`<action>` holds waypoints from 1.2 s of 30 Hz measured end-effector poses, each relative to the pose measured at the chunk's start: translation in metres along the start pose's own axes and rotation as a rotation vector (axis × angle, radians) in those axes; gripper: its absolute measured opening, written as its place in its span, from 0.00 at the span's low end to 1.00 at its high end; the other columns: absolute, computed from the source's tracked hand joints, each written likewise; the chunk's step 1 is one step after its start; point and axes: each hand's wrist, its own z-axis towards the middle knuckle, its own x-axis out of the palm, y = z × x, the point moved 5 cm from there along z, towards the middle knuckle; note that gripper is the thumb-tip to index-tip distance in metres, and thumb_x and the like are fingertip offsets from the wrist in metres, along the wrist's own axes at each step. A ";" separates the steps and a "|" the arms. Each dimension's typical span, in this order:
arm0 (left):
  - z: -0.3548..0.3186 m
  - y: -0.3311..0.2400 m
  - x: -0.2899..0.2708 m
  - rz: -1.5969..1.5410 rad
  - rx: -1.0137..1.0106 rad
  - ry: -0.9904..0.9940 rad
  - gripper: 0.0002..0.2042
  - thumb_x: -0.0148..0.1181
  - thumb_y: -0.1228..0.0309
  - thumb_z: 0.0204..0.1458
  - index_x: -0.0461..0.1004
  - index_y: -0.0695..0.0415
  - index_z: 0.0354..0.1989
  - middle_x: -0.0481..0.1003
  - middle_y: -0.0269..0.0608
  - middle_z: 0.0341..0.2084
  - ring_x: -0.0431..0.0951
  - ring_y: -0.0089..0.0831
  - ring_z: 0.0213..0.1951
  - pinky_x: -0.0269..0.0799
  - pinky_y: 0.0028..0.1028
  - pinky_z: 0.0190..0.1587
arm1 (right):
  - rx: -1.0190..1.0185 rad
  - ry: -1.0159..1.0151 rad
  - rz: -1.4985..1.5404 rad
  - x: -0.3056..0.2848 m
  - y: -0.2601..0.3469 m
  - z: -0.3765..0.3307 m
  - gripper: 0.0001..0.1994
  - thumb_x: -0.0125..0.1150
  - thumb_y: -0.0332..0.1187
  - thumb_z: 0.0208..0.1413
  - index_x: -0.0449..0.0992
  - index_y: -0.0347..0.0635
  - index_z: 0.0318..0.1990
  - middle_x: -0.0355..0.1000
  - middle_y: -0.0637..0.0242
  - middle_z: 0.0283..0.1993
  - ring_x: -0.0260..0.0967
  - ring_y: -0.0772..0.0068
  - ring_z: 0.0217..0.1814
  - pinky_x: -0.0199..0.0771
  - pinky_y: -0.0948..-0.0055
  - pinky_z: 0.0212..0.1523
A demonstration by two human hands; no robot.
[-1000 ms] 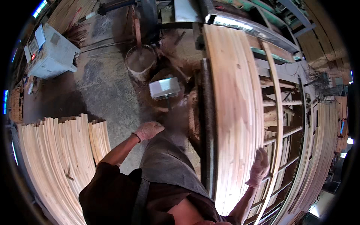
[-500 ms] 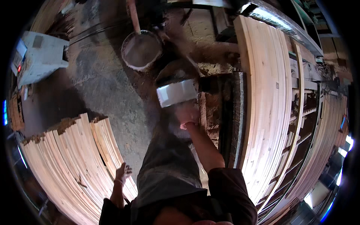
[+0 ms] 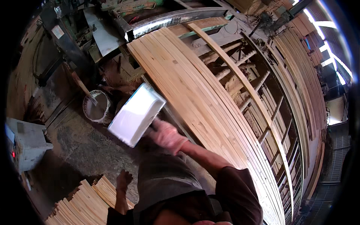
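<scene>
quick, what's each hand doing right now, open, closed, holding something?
Left hand: open, nothing visible in it.
Right hand: closed, holding the white rectangular tool; the exact grip is blurred.

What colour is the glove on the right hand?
Pink. The glove shows best in the head view, though a bit blurred.

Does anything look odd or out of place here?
One long, pale wooden strip lies apart from the closely packed light wooden boards, with a gap between. Its bow may be lens distortion. The round bucket has a whitish, crusted-looking rim. Nothing else clearly stands out.
</scene>
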 end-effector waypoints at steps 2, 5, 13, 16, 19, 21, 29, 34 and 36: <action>0.021 -0.016 0.033 0.108 0.088 0.017 0.20 0.56 0.55 0.63 0.76 0.61 0.50 0.77 0.40 0.36 0.78 0.35 0.36 0.74 0.29 0.42 | -0.243 -0.248 0.001 -0.056 0.001 -0.060 0.19 0.59 0.35 0.63 0.69 0.40 0.59 0.77 0.59 0.35 0.75 0.67 0.27 0.79 0.65 0.29; -0.010 -0.037 0.130 0.353 0.206 -0.009 0.19 0.56 0.54 0.63 0.76 0.59 0.46 0.76 0.38 0.34 0.73 0.29 0.32 0.71 0.33 0.36 | 0.227 -0.257 0.142 -0.130 -0.038 -0.143 0.17 0.57 0.35 0.65 0.72 0.35 0.56 0.77 0.59 0.39 0.73 0.72 0.30 0.79 0.71 0.32; -0.027 0.031 0.168 0.785 0.098 0.085 0.24 0.62 0.49 0.57 0.80 0.62 0.41 0.81 0.40 0.35 0.81 0.31 0.32 0.76 0.33 0.35 | 0.528 -0.524 0.113 -0.228 -0.154 -0.356 0.13 0.58 0.39 0.61 0.77 0.37 0.34 0.70 0.69 0.21 0.64 0.80 0.19 0.62 0.73 0.20; -0.012 0.046 0.142 0.690 -0.138 -0.055 0.22 0.65 0.53 0.56 0.80 0.63 0.41 0.81 0.43 0.33 0.81 0.33 0.32 0.78 0.35 0.36 | 0.549 -0.504 0.134 -0.235 -0.198 -0.378 0.12 0.58 0.38 0.63 0.75 0.38 0.33 0.66 0.74 0.20 0.59 0.81 0.16 0.59 0.74 0.17; 0.002 0.015 0.131 0.651 -0.212 -0.093 0.20 0.61 0.55 0.60 0.78 0.61 0.46 0.80 0.42 0.36 0.81 0.34 0.35 0.77 0.36 0.37 | 0.610 -0.478 0.045 -0.241 -0.163 -0.322 0.14 0.56 0.36 0.64 0.75 0.30 0.35 0.69 0.68 0.20 0.64 0.76 0.20 0.65 0.68 0.22; 0.052 -0.022 0.115 0.640 0.060 0.092 0.17 0.58 0.55 0.61 0.76 0.59 0.37 0.78 0.44 0.30 0.79 0.38 0.33 0.74 0.38 0.36 | 0.394 -0.372 -0.180 -0.257 -0.174 -0.273 0.09 0.56 0.33 0.62 0.77 0.36 0.40 0.72 0.56 0.27 0.72 0.60 0.30 0.70 0.59 0.28; 0.100 -0.271 0.372 0.244 0.451 0.281 0.32 0.61 0.49 0.60 0.68 0.62 0.63 0.77 0.44 0.48 0.79 0.32 0.45 0.74 0.33 0.48 | 0.290 -0.276 -0.175 -0.301 -0.123 0.048 0.15 0.54 0.40 0.63 0.74 0.36 0.34 0.68 0.59 0.24 0.67 0.65 0.22 0.68 0.64 0.21; 0.155 -0.348 0.458 -0.017 0.234 0.323 0.23 0.42 0.56 0.70 0.65 0.58 0.66 0.74 0.40 0.56 0.79 0.33 0.52 0.78 0.33 0.50 | 0.177 -0.296 -0.087 -0.307 -0.071 0.233 0.20 0.52 0.48 0.65 0.72 0.40 0.29 0.63 0.73 0.19 0.57 0.80 0.15 0.63 0.73 0.13; 0.155 -0.369 0.496 -0.137 0.245 0.451 0.23 0.41 0.57 0.70 0.65 0.58 0.65 0.74 0.41 0.58 0.78 0.31 0.53 0.79 0.33 0.51 | 0.308 -0.284 -0.017 -0.306 -0.060 0.286 0.19 0.51 0.46 0.65 0.71 0.35 0.44 0.68 0.65 0.24 0.69 0.69 0.20 0.81 0.62 0.18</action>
